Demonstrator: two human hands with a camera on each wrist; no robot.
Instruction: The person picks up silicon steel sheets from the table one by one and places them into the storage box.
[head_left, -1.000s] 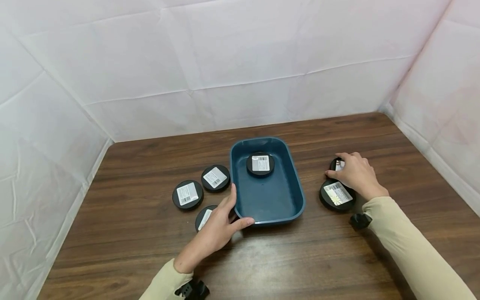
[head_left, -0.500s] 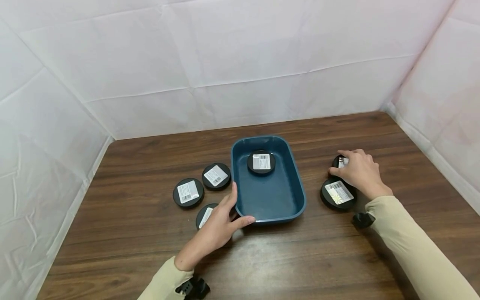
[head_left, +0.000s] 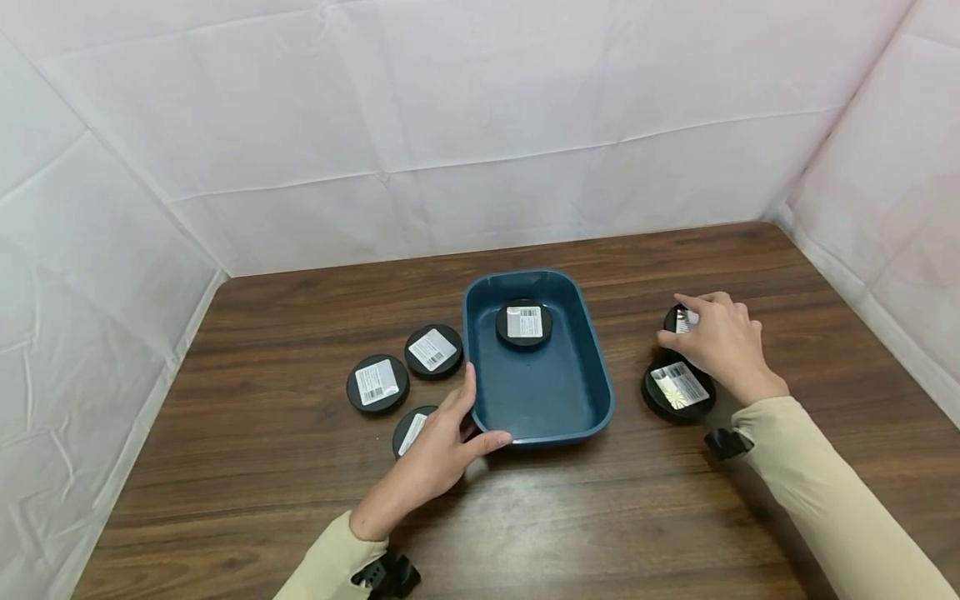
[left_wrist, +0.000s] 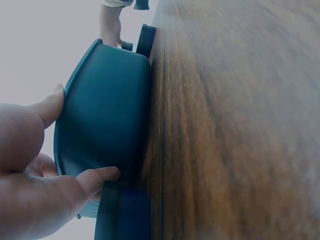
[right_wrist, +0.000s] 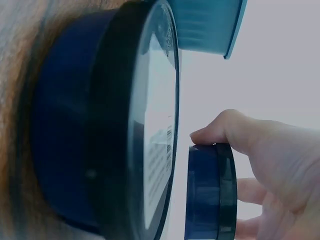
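My left hand (head_left: pixel 435 458) lies at the near left corner of a dark blue plastic bin (head_left: pixel 536 392), its thumb at the front rim and straight fingers along the left side. One round black-lidded tub (head_left: pixel 524 324) with a white label sits inside the bin, toward the back. On the right, my right hand (head_left: pixel 720 342) pinches another round tub (right_wrist: pixel 205 195), thumb on one side and fingers on the other. In the right wrist view, pale background shows beneath this tub's base. A larger-looking labelled tub (head_left: pixel 678 389) stands on the table just in front of it.
Left of the bin stand three labelled tubs: one at the back (head_left: pixel 433 352), one farther left (head_left: pixel 377 384), and one (head_left: pixel 411 429) partly covered by my left hand. The brown wooden table (head_left: pixel 285 500) is bounded by white sheeting (head_left: pixel 480 125) behind and at both sides.
My right hand has shifted slightly back and right, and the tub in its grasp has moved a little with it. My left hand and the bin keep their places.
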